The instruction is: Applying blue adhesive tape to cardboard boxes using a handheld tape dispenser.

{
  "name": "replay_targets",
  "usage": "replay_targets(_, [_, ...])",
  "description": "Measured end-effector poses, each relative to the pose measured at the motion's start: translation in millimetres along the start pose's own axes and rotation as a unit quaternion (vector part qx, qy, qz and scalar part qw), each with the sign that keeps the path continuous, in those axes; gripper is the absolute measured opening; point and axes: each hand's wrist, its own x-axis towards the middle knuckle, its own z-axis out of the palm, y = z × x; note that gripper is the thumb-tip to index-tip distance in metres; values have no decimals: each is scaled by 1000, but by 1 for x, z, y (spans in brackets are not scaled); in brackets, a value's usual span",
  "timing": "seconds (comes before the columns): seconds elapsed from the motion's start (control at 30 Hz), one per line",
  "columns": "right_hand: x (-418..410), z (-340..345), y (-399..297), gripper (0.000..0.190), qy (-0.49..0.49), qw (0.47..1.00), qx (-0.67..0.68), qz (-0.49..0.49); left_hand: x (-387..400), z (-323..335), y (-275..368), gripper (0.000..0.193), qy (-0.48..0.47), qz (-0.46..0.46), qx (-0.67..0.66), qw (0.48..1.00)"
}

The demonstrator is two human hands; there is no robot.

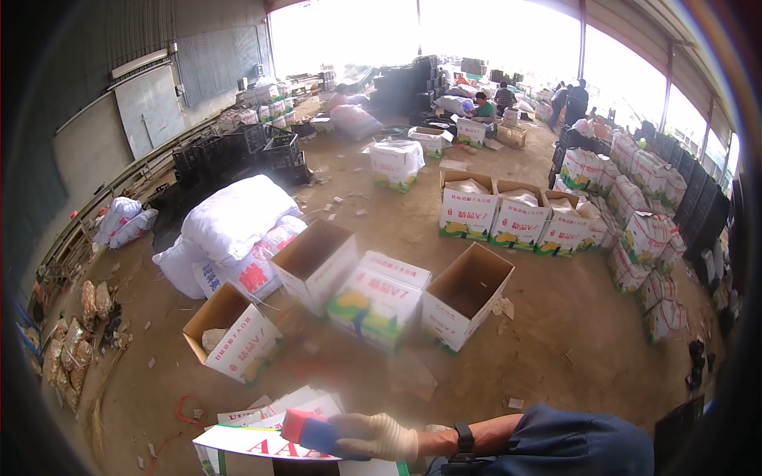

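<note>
My right hand [378, 437], in a whitish knit glove, grips a blurred red-and-blue block-shaped tool [309, 432]; its exact kind is unclear. Under the tool lies the white printed flap of a cardboard carton [229, 441], with a dark gap below it. More flat printed carton pieces [297, 404] lie just beyond. A pale glove-like patch [437, 428] shows behind my right wrist; it may be my left hand, mostly hidden. Ahead stand an open carton with something pale inside [244, 348], two open cartons [312, 256] [467, 297] and a closed carton [378, 300].
White woven sacks [238, 220] are piled at left, with black plastic crates [280, 152] behind. Filled cartons [467, 214] stand in a row at right, near stacked tied cartons [634, 238]. Filled mesh bags [71, 357] lie far left. Several people [576, 102] are in the background.
</note>
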Motion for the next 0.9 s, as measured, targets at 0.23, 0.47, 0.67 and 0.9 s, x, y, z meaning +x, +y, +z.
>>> replay_targets(0.23, [-29,35,36,67,-133,987,-40,-75,8,-16,14,61,-48,3,-17,999])
replay_targets(0.47, [-26,31,38,68,-123,987,72,-77,39,-1,36,52,-101,173,-92,975])
replay_targets(0.67, [-24,12,34,57,-48,994,90,-49,32,-9,64,48,-201,36,-172,964])
replay_targets(0.9, [-12,-53,59,50,255,947,192,37,12,-30,-1,49,-161,-95,-321,928])
